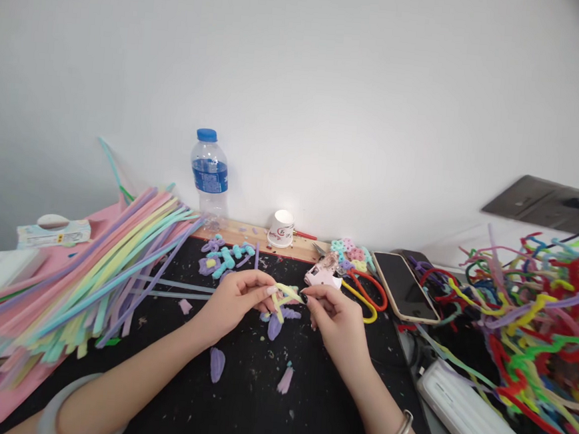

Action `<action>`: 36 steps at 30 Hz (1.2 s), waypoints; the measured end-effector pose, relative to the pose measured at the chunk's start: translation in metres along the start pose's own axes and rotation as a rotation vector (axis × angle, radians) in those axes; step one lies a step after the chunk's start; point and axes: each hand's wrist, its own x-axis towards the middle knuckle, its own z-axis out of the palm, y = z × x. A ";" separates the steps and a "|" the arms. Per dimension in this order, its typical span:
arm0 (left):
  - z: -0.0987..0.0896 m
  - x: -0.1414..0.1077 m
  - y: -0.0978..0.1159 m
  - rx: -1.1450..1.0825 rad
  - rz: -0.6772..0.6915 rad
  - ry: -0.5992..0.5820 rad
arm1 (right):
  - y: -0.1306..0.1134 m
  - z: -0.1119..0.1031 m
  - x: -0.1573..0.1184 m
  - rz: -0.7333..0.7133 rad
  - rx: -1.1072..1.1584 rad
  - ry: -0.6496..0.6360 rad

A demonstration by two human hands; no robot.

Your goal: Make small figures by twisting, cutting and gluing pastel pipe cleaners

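Pinched between the fingertips of my left hand and my right hand is a pale yellow pipe cleaner, bent and crossing itself. Both hands are closed on it above the black mat. Just below it, partly hidden, lies a purple fuzzy flower-like piece. A loose purple petal and a small pink tassel-like piece rest nearer to me. Behind my left hand sits a cluster of turquoise and purple twisted pieces. Scissors with red and yellow handles lie behind my right hand.
A large bundle of pastel pipe cleaners spreads at left. A water bottle and a paper cup stand by the wall. To the right are a phone, a tangle of coloured pipe cleaners and a white power strip.
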 end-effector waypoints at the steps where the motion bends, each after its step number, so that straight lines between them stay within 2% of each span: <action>1: 0.000 0.000 0.000 0.006 0.004 0.002 | 0.000 0.000 0.000 0.009 0.027 -0.012; 6: 0.000 0.000 0.001 0.024 0.012 0.000 | 0.000 0.001 0.001 -0.001 0.073 -0.009; 14: 0.000 0.001 0.002 0.074 0.016 0.005 | 0.000 -0.001 0.000 -0.028 -0.001 0.045; 23: 0.000 -0.001 0.005 0.099 0.043 -0.017 | 0.002 0.001 0.003 0.126 0.232 -0.005; 28: -0.001 -0.001 0.004 0.098 0.057 -0.029 | -0.004 -0.001 0.004 0.165 0.323 -0.075; 36: -0.003 -0.001 0.001 0.035 0.045 -0.091 | -0.008 -0.009 0.004 0.046 0.199 -0.228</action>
